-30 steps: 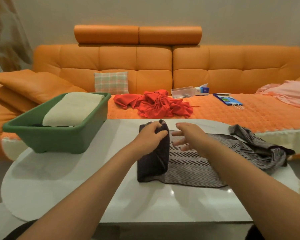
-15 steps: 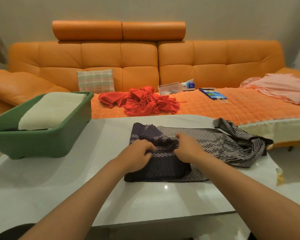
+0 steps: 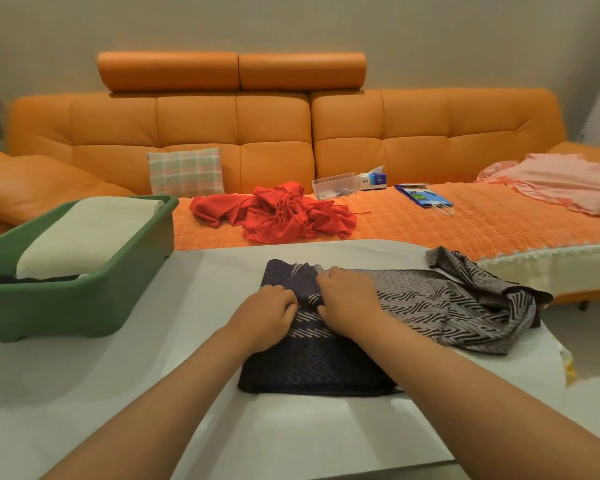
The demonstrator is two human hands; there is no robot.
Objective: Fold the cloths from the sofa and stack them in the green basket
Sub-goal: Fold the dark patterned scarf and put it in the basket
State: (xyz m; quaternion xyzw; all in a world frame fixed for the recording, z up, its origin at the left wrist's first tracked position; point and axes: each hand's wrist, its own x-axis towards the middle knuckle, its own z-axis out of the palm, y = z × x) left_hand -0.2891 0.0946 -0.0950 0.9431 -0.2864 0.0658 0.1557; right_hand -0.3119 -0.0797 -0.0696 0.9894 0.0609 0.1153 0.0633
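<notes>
Left grip [image 3: 267, 317], right grip [image 3: 347, 301] bare; forearms [image 3: 174, 393] bare to frame edge.

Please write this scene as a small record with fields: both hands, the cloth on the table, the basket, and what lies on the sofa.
hands: left hand and right hand, side by side, both grip the patterned cloth
cloth state: partly folded on the white table, right end crumpled
basket: green basket on the table's left, cream cloth folded inside
sofa: red cloth bunched, pink cloth at the right

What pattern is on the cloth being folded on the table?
The cloth has dark and grey zigzag stripes; head view.
</notes>
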